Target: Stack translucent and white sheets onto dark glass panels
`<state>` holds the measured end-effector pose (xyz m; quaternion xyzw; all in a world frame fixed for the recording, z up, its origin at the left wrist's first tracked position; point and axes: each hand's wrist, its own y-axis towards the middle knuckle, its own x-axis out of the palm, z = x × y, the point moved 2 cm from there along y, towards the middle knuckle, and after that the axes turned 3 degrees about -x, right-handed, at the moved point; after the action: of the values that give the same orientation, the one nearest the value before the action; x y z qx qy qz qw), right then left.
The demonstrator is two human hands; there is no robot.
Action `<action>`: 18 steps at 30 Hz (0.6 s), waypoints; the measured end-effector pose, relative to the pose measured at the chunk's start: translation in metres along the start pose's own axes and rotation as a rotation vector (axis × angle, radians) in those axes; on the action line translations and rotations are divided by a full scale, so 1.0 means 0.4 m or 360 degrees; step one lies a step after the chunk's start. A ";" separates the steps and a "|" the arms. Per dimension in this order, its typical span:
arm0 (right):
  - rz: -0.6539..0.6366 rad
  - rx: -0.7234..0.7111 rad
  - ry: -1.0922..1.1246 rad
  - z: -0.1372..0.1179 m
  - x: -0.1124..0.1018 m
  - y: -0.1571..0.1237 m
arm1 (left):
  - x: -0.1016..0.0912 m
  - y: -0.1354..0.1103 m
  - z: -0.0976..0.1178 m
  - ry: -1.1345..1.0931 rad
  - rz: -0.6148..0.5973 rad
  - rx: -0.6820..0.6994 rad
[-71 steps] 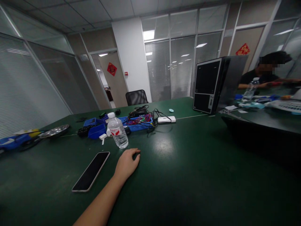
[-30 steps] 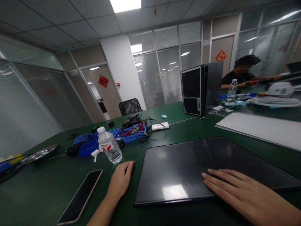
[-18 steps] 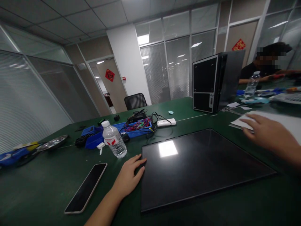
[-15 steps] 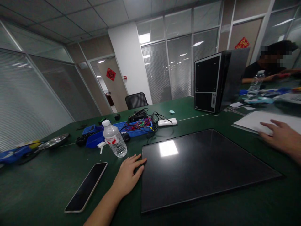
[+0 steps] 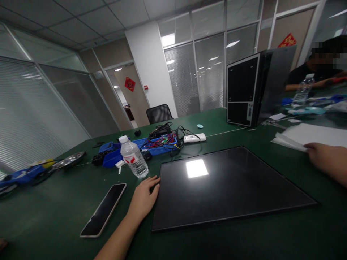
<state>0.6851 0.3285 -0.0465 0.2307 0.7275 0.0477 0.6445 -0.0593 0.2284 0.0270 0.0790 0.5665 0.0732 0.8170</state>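
A flat black screen panel [image 5: 230, 195] lies on the green table in front of me, with a ceiling light mirrored in it. My left hand [image 5: 145, 196] rests at the panel's left edge, fingers stretched out and touching its rim. On the right, my right hand [image 5: 326, 160] is closed on the near left edge of a stack of white paper [image 5: 320, 134]. The sheets' left corners are fanned apart. A phone [image 5: 104, 211] lies left of my left forearm, and a water bottle [image 5: 134, 159] stands just beyond my left hand.
A black computer tower [image 5: 242, 94] stands at the back right. Blue bins [image 5: 159, 148] with tangled wires, a white power strip [image 5: 195, 138] and a metal dish [image 5: 69, 160] sit farther back. Another person [image 5: 300, 77] is at the far right, behind a second bottle [image 5: 305, 90].
My right hand has gone from lying spread on the paper to gripping its edge, and the sheets have separated at the left. The panel has turned slightly, its near left corner shifting left.
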 end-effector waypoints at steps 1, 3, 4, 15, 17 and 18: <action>-0.0079 0.0067 -0.0025 -0.037 -0.032 -0.015 | 0.003 0.001 -0.001 -0.0002 0.0012 0.0013; -0.0062 0.0104 -0.0081 -0.110 -0.097 -0.041 | 0.010 0.003 -0.002 -0.0008 0.0031 0.0043; -0.0015 0.0085 -0.0105 -0.144 -0.125 -0.052 | 0.012 0.004 -0.004 -0.0012 0.0042 0.0054; 0.0259 -0.1418 0.0234 -0.410 -0.187 -0.187 | 0.023 0.011 -0.020 -0.0004 0.0047 0.0072; 0.0246 -0.1653 0.0370 -0.446 -0.189 -0.214 | 0.024 0.012 -0.020 0.0001 0.0044 0.0064; 0.0206 -0.1719 0.0442 -0.457 -0.190 -0.220 | 0.024 0.012 -0.020 0.0002 0.0045 0.0060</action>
<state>0.4905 0.2618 0.0212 -0.0964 0.6621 0.4828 0.5650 -0.0634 0.2354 0.0164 0.1023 0.5672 0.0743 0.8138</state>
